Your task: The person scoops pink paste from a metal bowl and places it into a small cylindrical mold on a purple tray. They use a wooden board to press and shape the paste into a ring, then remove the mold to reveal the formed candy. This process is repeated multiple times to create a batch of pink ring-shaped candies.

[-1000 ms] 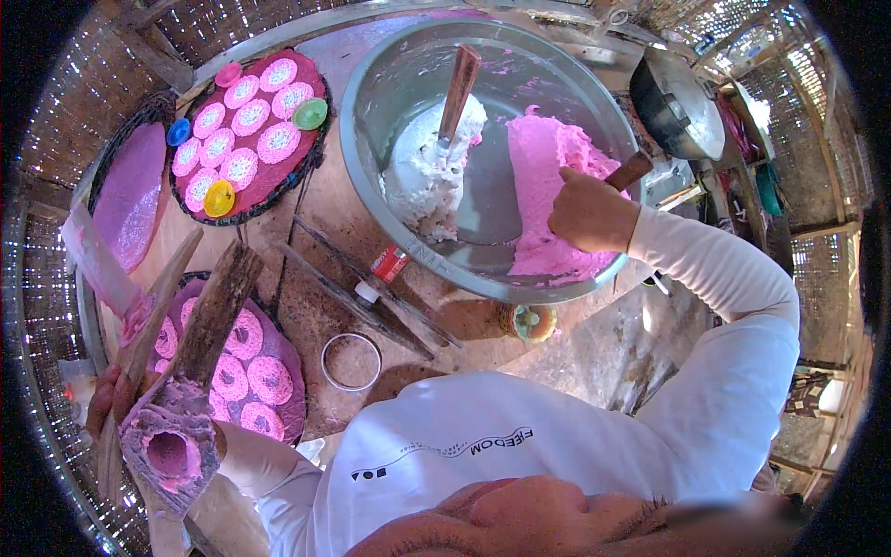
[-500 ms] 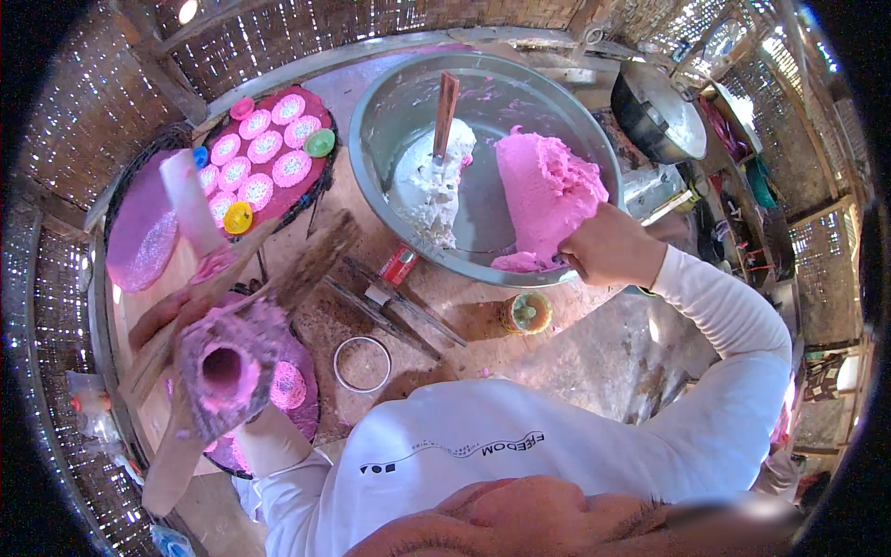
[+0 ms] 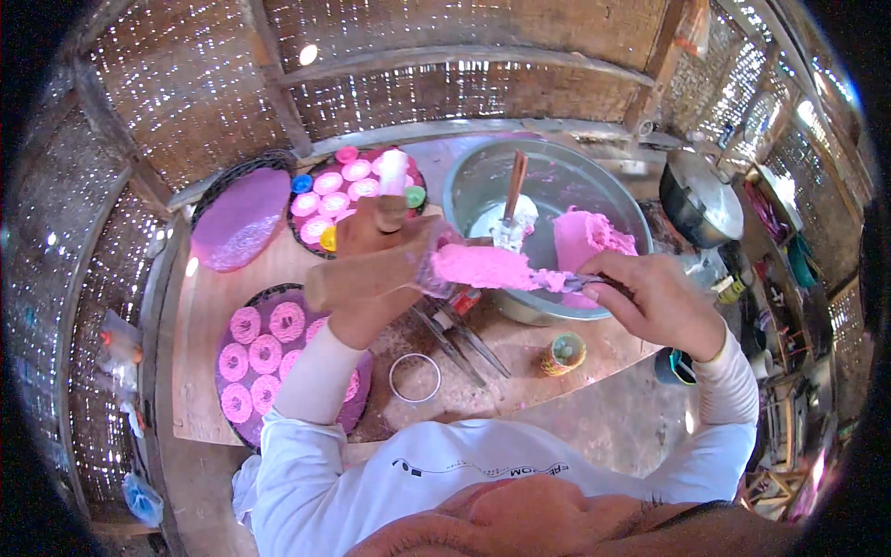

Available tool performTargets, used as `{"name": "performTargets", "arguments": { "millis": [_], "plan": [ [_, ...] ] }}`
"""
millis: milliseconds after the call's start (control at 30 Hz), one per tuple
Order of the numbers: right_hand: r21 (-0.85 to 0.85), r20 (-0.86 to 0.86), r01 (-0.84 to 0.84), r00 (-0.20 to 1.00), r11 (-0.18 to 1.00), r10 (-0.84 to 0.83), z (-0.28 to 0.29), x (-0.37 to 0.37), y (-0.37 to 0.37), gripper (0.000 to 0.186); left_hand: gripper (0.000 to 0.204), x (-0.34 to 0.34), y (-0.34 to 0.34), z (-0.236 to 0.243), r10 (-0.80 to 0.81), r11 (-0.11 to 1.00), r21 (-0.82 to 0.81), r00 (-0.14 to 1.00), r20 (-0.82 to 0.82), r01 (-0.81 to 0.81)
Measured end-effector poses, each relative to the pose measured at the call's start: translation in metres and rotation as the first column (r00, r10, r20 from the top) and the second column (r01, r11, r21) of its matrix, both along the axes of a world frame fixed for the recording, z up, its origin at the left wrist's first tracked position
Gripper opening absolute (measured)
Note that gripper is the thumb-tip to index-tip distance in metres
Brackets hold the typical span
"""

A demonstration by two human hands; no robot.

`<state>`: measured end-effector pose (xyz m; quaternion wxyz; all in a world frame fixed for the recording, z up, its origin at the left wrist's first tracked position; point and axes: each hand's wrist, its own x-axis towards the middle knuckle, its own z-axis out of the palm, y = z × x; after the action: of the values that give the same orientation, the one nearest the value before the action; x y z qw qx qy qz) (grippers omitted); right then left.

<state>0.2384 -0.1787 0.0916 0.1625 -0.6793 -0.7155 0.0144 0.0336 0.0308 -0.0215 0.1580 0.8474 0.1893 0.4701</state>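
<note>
My left hand [image 3: 373, 311] holds up a wooden press [image 3: 364, 276] over the table, its fingers largely hidden by the wood. A pale rod [image 3: 393, 174] stands up beyond it. The press's pink-smeared end faces right. My right hand [image 3: 661, 302] is closed round a slim, pink-coated spatula [image 3: 591, 280]. From its tip a long lump of pink dough [image 3: 487, 266] reaches to the mouth of the press. Behind, the grey basin [image 3: 461, 176] holds more pink dough [image 3: 583, 239] and white dough [image 3: 492, 218] with a wooden-handled tool [image 3: 517, 181] stuck in it.
Pink rings lie on a round tray [image 3: 223, 345] at left; another round tray [image 3: 302, 243] bears pink rounds and coloured cups. A bare purple round tray [image 3: 239, 223] leans behind. A metal ring [image 3: 415, 353], tongs-like bars [image 3: 464, 345] and a small jar [image 3: 563, 354] sit nearer. A dark pot [image 3: 703, 200] stands right.
My right hand has come out of the basin, carrying pink dough on the spatula to the press. My left hand has moved the press right and turned its mouth rightward. The view has shifted.
</note>
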Motion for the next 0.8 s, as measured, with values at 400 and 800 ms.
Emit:
{"name": "performTargets", "arguments": {
  "millis": [400,800],
  "plan": [
    [0.181,0.356,-0.109,0.934,0.977,0.038,-0.036,-0.091,0.049,0.024,0.031,-0.012,-0.034,0.034,0.405,0.814,0.503,0.905,-0.131,-0.291],
    [0.44,-0.164,0.184,0.979,0.879,-0.122,-0.058,-0.081,0.014,0.016,0.034,-0.028,0.015,0.007,0.15,0.977,-0.196,0.929,0.34,-0.086]
  ]
}}
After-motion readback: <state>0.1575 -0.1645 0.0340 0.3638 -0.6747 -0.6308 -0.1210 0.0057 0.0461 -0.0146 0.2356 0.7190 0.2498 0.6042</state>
